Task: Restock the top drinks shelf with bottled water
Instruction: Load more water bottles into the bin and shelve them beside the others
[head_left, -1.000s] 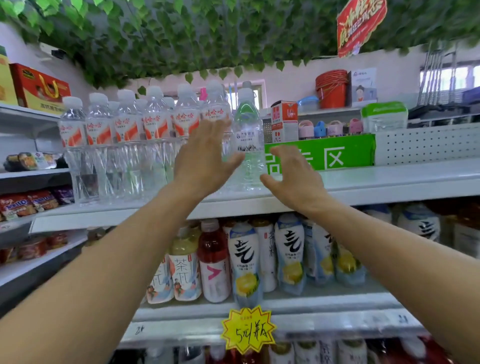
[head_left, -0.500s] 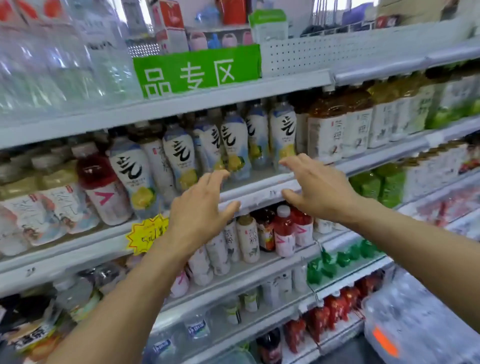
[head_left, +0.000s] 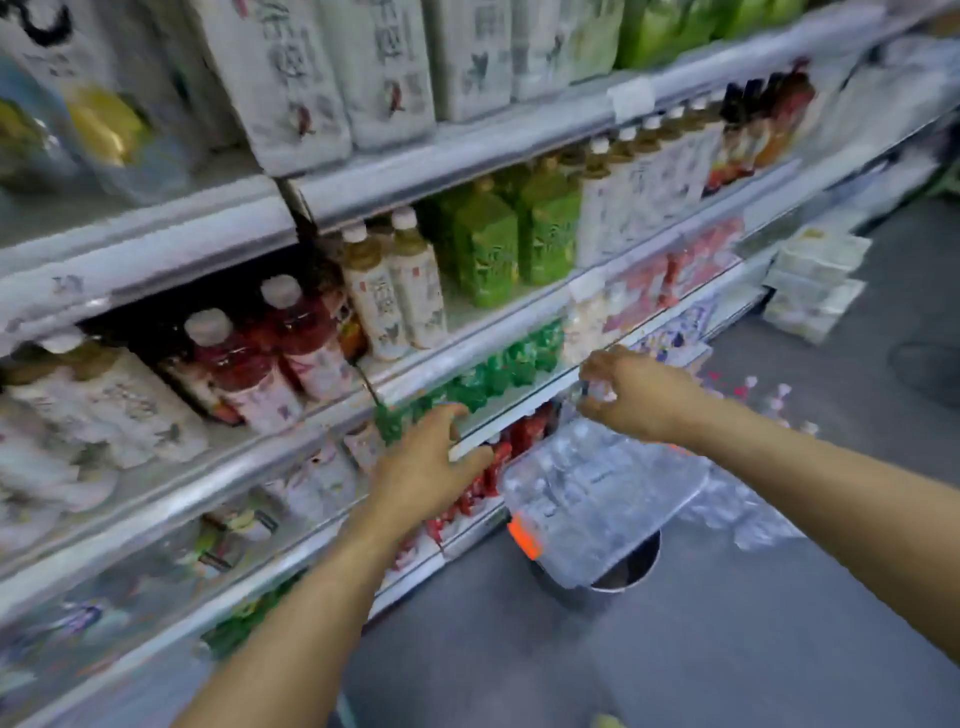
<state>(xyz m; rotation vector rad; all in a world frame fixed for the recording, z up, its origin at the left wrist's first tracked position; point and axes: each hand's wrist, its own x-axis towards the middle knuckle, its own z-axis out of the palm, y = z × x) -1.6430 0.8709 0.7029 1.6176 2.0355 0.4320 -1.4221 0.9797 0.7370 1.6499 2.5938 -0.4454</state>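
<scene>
Hands reach over the shrink-wrapped water pack, lying lengthwise toward the shelves.

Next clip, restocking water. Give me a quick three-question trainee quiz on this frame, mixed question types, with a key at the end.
1. True or false: the left hand is holding a water bottle.
2. Multiple choice: where does the shrink-wrapped pack of water bottles sit? A) on the top shelf, B) low down by the floor, on a round metal container, C) in the person's arms.
3. Short answer: which hand is over the pack, with its fingers curled at the bottle tops?

Key:
1. False. It is open and empty, in front of the green bottles.
2. B.
3. The right hand; blur hides whether it grips a bottle.
</scene>
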